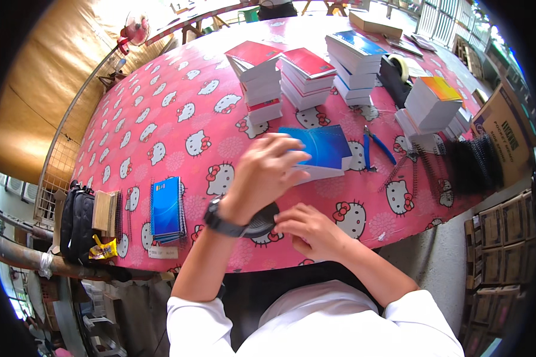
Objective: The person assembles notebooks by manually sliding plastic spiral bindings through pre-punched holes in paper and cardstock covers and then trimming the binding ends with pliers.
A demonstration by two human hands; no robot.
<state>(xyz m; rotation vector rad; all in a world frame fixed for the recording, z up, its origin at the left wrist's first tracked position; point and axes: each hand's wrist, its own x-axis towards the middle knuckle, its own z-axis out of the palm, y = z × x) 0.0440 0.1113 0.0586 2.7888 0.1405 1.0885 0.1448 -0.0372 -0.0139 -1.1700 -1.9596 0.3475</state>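
Note:
My left hand (270, 168), a dark watch (217, 219) on its wrist, is raised at the left edge of a stack of blue-covered notebooks (324, 146). Its fingers are apart and I see nothing held in them; whether they touch the top cover I cannot tell. Partly hidden under that wrist is a dark round object (261, 224) on the table. Loosely bent fingers of my right hand (315, 233) reach to the right side of this object, with nothing visible in them. Blue-handled pliers (380, 147) lie open right of the notebooks.
Red notebook stacks (308, 80), a blue stack (354, 65) and an orange-topped stack (433, 104) stand farther back on the pink cat-print tablecloth (178, 119). Black spiral binding coils (473, 163) lie right, near a cardboard box (503, 128). Spiral-bound blue notebooks (167, 208) lie left.

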